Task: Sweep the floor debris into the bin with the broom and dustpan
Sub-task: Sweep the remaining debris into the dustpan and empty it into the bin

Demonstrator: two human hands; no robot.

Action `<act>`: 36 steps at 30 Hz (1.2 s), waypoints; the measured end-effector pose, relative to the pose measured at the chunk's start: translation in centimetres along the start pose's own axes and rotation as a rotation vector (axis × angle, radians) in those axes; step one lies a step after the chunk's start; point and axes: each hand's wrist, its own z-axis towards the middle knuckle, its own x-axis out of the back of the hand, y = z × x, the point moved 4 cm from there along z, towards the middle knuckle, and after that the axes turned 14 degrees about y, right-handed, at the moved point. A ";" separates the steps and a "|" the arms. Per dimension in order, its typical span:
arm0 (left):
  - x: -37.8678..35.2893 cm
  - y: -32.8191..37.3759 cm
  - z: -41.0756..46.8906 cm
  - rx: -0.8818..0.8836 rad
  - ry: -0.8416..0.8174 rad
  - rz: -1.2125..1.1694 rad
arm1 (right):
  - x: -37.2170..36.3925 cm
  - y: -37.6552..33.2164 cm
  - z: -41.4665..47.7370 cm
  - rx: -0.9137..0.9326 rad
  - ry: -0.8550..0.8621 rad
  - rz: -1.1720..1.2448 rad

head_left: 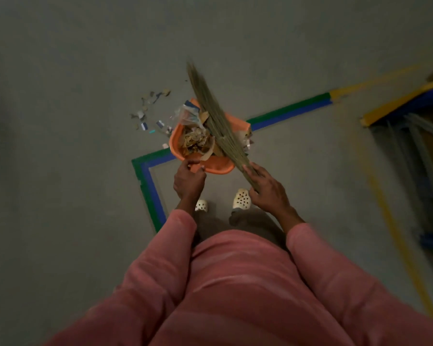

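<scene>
Firstly, we record the left hand (189, 179) gripping the short handle at the near rim of the orange dustpan (173, 143), fingers and thumb curled round it. The right hand (266, 188) holds the bound end of the grass broom (210, 106), thumb and fingers closed on the bundle. Both grips are tight on their tools; neither hand is spread wide.

We find the dustpan just ahead of the person's feet, above a corner of green and blue floor tape (150, 186). Whether it sits on the floor (60, 96) or is raised off it, we cannot tell. The broom lies diagonally across the right half of the pan, its bristles fanning out beyond the far rim, where the tip is blurred.

Inside the pan we note a heap of collected debris (195, 141): brown scraps, crumpled paper and a piece of clear plastic. A few pale scraps show at the pan's right edge.

Scattered litter (148, 108) lies on the floor to the left of the pan and beyond it, in small grey, brown and blue-and-white bits, near the pan but apart from it.

We also log two cream perforated clogs (241, 198) below the hands, pink sleeves (175, 236) on both arms, and a yellow floor line (398, 233) to the right.
</scene>
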 end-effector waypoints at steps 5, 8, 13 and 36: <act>1.0 0.9 1.6 -0.172 -0.135 0.092 | -1.3 -1.8 -4.6 -0.194 0.127 0.018; 0.5 2.2 1.0 -0.297 -0.218 0.126 | -1.3 -2.4 -7.4 -0.306 0.219 0.054; -1.4 3.6 -2.5 -0.511 -0.357 0.150 | -0.9 -2.2 -13.9 -0.506 0.397 0.095; -5.8 -12.0 -51.8 -1.127 -0.956 0.363 | -4.6 5.2 -65.8 -1.166 0.869 0.178</act>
